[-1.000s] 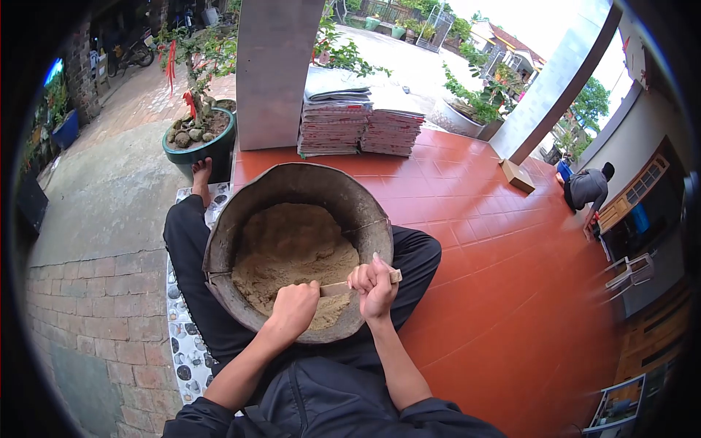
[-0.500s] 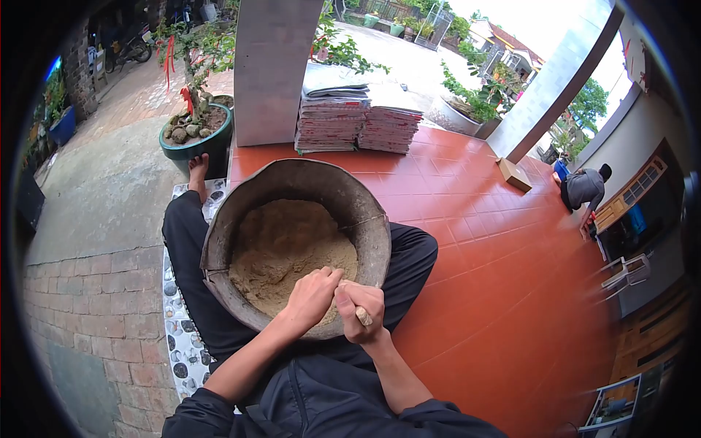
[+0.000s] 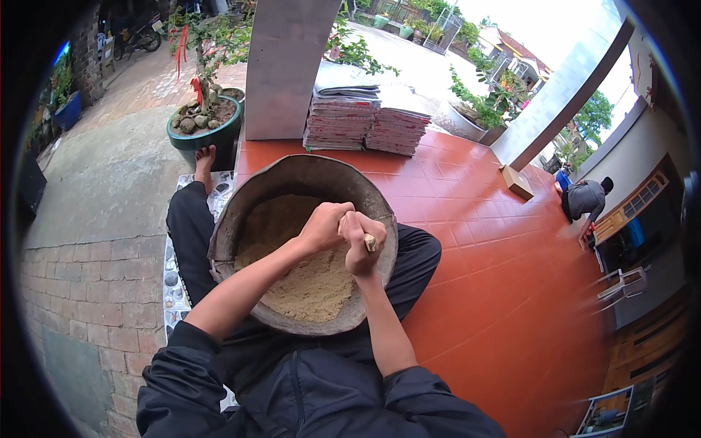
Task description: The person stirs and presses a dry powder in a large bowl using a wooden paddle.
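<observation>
A deep, dark round bowl with a worn rim and a crack on its right side rests between my legs. Inside lies a coarse tan powder, heaped toward the near side. Over the bowl, my right hand is closed around a pale wooden handle, whose blunt end pokes out on the right. My left hand is closed too, pressed against the right one on the same handle. Both hands and the left forearm hide the handle's far end and part of the powder.
Stacks of folded sacks stand by a pillar beyond the bowl. A potted tree is at the left near my foot. On the red tiled floor, a cardboard box lies right, and another person bends down farther off.
Both hands, still on the handle, have moved away from my body toward the bowl's far right side. More powder shows at the near side. The view has shifted slightly.
</observation>
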A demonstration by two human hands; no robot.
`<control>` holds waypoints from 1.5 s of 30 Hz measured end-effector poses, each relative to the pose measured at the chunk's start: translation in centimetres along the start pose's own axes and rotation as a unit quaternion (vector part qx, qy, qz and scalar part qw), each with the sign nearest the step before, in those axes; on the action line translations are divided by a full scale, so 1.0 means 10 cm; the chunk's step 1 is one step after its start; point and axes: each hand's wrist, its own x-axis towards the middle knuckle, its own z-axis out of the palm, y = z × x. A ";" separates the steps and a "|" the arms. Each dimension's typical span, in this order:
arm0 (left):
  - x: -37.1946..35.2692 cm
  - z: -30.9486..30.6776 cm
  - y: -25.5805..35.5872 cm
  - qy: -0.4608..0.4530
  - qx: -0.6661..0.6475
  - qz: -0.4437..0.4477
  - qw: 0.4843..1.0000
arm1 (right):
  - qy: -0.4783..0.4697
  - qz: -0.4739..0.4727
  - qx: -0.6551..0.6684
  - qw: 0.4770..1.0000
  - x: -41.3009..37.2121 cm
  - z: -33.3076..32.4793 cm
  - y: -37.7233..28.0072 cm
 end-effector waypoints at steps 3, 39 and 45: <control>0.05 0.10 -0.09 0.031 -0.006 0.007 0.999 | 0.033 -0.007 0.003 0.999 0.02 0.03 0.06; -0.84 0.34 0.49 -0.239 -0.126 -0.041 0.962 | 0.093 0.054 -0.083 0.991 -0.78 -0.14 -0.60; -0.71 0.41 0.42 -0.169 -0.127 0.033 0.977 | 0.083 -0.130 -0.180 0.971 -0.83 -0.09 -0.47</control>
